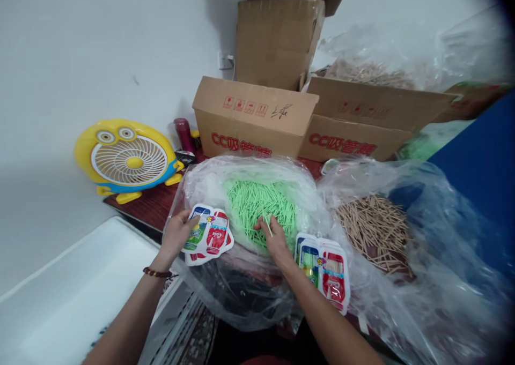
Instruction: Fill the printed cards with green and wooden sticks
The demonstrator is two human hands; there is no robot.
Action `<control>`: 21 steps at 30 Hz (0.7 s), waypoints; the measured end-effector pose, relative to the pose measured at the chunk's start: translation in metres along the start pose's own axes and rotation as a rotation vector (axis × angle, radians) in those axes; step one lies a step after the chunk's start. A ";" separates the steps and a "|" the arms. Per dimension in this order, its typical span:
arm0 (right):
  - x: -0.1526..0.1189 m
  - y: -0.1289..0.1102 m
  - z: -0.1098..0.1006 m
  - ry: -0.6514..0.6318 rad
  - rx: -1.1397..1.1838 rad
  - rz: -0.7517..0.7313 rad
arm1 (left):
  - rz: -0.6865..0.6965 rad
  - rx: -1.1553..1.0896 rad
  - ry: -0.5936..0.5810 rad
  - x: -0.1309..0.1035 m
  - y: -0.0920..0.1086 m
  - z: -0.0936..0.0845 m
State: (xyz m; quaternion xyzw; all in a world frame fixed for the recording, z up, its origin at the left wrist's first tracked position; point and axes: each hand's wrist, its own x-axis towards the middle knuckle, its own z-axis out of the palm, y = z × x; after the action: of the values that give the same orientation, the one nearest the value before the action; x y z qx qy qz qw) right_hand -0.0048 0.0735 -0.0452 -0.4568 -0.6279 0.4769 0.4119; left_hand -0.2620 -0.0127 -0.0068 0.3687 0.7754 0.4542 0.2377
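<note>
Pinches a few thin, pale-green sticks (267, 224) in the right hand (276, 239), over a heap of bright-green sticks (257, 200); cannot count them. Clamps glossy, can-printed red-and-green packets (218, 234) in the left hand (179, 231), left of the heap, hiding the fingers beneath. Reads "Cola" there, and red "CC吸管糖", partly covered, on the brown cardboard box (245, 121) behind the heap.

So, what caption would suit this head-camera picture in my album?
Left hand holding printed packets, right hand pinching green sticks over a green heap in clear plastic, brown sticks alongside.
</note>
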 end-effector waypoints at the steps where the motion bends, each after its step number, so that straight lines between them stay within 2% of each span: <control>1: -0.001 -0.002 -0.001 -0.004 -0.008 -0.011 | -0.011 -0.027 -0.012 0.000 -0.001 0.000; 5: -0.002 -0.001 -0.001 -0.033 0.023 -0.055 | -0.045 -0.147 -0.061 0.001 -0.006 0.000; 8: 0.000 0.005 0.001 -0.073 0.062 -0.028 | -0.062 -0.208 -0.082 0.003 -0.009 0.001; 14: 0.006 0.004 0.000 -0.032 0.130 0.015 | -0.086 -0.235 -0.001 0.007 -0.015 0.002; 17: 0.009 0.003 -0.003 -0.024 0.239 0.057 | -0.114 -0.273 0.014 0.006 -0.012 0.002; 21: 0.015 0.003 -0.006 -0.006 0.326 0.105 | -0.155 -0.364 -0.057 -0.004 0.002 0.002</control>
State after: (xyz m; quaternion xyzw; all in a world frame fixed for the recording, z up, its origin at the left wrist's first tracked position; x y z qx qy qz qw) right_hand -0.0018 0.0903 -0.0461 -0.4147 -0.5186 0.5946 0.4533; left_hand -0.2577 -0.0139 -0.0056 0.2714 0.6997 0.5564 0.3566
